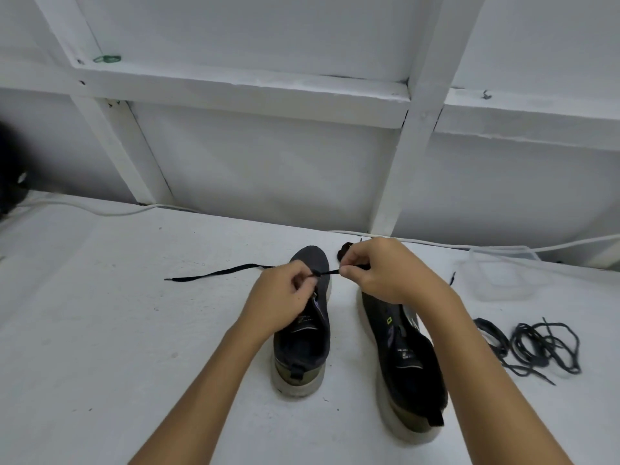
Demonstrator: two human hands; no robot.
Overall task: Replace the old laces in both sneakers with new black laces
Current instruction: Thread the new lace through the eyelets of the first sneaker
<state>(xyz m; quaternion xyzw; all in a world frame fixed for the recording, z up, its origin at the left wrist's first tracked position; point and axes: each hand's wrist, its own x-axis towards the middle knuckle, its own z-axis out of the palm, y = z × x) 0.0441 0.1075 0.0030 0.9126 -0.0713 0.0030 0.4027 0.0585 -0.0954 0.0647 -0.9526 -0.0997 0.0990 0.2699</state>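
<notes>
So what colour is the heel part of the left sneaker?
Olive green on the left sneaker heel, above a whitish sole; the head view shows it.

right sneaker (402, 357) toe hidden behind right hand (379, 273), dark blurred object (10, 172) cut off at left edge

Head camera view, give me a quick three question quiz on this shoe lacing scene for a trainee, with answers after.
1. True or false: both hands pinch the black lace over the left sneaker.
2. Where does the pile of loose laces lie: A, left of both sneakers; B, right of the right sneaker; C, inside the clear container?
3. On which side does the lace's free end trail across the table?

Key: 1 true, the left hand and right hand both pinch it. 2 B. 3 The left.
</notes>
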